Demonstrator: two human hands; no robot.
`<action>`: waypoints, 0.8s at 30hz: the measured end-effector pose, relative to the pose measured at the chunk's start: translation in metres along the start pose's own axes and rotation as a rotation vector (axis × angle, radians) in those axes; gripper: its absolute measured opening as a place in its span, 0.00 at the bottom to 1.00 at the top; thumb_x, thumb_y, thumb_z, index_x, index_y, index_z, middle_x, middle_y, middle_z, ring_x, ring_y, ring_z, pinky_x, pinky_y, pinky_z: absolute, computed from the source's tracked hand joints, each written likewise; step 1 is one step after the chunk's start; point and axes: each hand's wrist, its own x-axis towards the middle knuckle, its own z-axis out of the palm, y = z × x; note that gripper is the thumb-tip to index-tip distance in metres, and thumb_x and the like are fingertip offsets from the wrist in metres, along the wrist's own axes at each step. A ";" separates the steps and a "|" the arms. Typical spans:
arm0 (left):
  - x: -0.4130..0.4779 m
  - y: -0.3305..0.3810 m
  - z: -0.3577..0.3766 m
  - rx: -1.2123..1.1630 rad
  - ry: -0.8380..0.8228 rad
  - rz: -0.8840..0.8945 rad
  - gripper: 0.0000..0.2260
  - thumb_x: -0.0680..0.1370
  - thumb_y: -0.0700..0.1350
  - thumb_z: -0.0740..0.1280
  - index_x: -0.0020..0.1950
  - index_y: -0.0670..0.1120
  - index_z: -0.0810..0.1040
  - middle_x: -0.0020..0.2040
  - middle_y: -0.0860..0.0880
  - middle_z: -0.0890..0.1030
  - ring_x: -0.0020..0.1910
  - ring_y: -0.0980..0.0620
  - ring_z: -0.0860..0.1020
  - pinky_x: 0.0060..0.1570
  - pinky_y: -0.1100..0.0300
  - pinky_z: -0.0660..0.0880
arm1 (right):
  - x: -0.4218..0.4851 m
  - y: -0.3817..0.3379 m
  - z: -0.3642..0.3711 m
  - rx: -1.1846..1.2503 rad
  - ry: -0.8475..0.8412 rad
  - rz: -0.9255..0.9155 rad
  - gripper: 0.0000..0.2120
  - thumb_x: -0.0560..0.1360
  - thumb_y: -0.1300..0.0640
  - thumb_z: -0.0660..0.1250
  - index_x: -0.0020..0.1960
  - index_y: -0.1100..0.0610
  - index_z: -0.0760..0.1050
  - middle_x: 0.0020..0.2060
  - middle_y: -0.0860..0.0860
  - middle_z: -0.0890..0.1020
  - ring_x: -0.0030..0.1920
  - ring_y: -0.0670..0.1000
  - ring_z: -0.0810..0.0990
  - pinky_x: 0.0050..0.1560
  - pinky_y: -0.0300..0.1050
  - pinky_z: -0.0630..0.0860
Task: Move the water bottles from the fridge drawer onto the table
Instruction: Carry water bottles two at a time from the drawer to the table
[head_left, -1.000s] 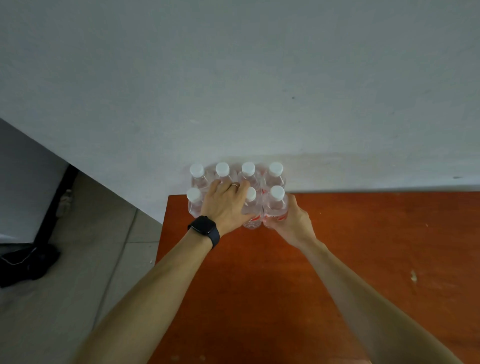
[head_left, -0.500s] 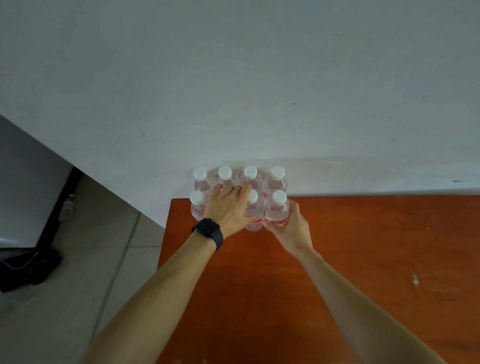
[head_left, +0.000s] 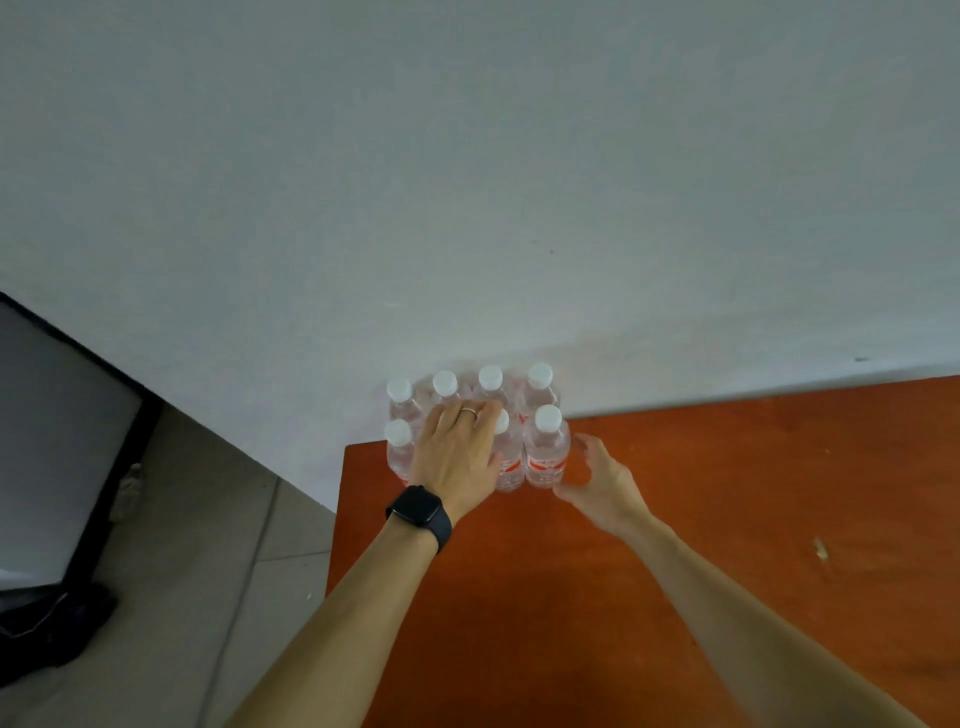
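Several clear water bottles with white caps and red labels stand upright in two rows at the back left corner of the orange-brown table (head_left: 701, 509), against the wall. My left hand (head_left: 457, 457), with a black watch on the wrist, lies over the top of a front-row bottle and hides its cap, fingers curled down around it. The front right bottle (head_left: 546, 452) stands free. Just to its right, my right hand (head_left: 597, 483) has its fingers spread and holds nothing.
A pale wall (head_left: 519, 182) runs directly behind the bottles. The table's left edge drops to a grey tiled floor (head_left: 208, 571). A grey black-edged panel (head_left: 52, 441) and a dark object (head_left: 47, 629) sit at the far left.
My right hand has let go of the front right bottle and drawn back to the right with fingers apart. My left hand stays on its bottle.
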 end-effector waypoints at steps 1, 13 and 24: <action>-0.006 0.006 -0.003 -0.022 0.026 0.015 0.20 0.76 0.49 0.71 0.66 0.48 0.72 0.61 0.47 0.80 0.62 0.47 0.77 0.66 0.48 0.72 | -0.009 0.001 -0.006 -0.023 0.012 -0.009 0.37 0.74 0.52 0.74 0.78 0.53 0.60 0.74 0.52 0.70 0.69 0.53 0.74 0.61 0.43 0.73; -0.048 0.152 -0.004 -0.180 -0.240 0.263 0.20 0.82 0.51 0.60 0.74 0.55 0.70 0.77 0.50 0.67 0.77 0.49 0.60 0.77 0.45 0.54 | -0.190 0.056 -0.108 -0.418 0.298 -0.026 0.17 0.81 0.46 0.63 0.69 0.43 0.74 0.73 0.44 0.71 0.78 0.52 0.60 0.77 0.49 0.57; -0.106 0.442 -0.060 -0.188 -0.244 0.731 0.21 0.82 0.56 0.59 0.75 0.58 0.68 0.75 0.52 0.69 0.76 0.51 0.63 0.76 0.47 0.55 | -0.478 0.161 -0.227 -0.469 0.700 0.391 0.19 0.82 0.42 0.57 0.71 0.42 0.73 0.73 0.45 0.71 0.78 0.52 0.60 0.78 0.50 0.55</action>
